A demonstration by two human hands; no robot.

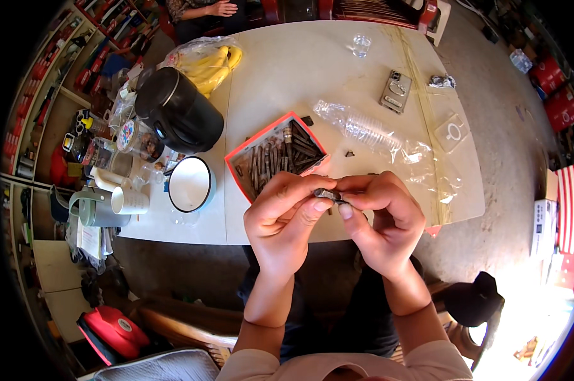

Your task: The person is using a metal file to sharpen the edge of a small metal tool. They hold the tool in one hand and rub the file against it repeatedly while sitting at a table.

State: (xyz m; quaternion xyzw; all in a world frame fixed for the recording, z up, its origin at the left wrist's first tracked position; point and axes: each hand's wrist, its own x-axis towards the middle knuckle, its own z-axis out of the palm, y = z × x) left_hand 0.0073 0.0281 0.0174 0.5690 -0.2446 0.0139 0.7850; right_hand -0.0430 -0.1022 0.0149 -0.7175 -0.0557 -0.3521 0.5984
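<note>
My left hand [287,222] and my right hand [382,222] meet over the table's front, their thumbs and forefingers pinched on a small dark, shiny piece [327,193] whose exact kind I cannot make out. Just beyond them is an open red-rimmed box [277,152] full of dark, slender pieces, partly hidden behind my fingers. A small dark bit [349,153] lies on the tabletop to the box's right, near a crumpled clear plastic wrapper [363,127].
On the table [268,70] are a black appliance [185,114], bagged bananas [212,68], a white bowl [188,184], mugs, jars, a phone [395,92] and a glass [361,45]. A person [204,16] sits opposite. A chair with a dark cap [471,298] stands behind my right arm.
</note>
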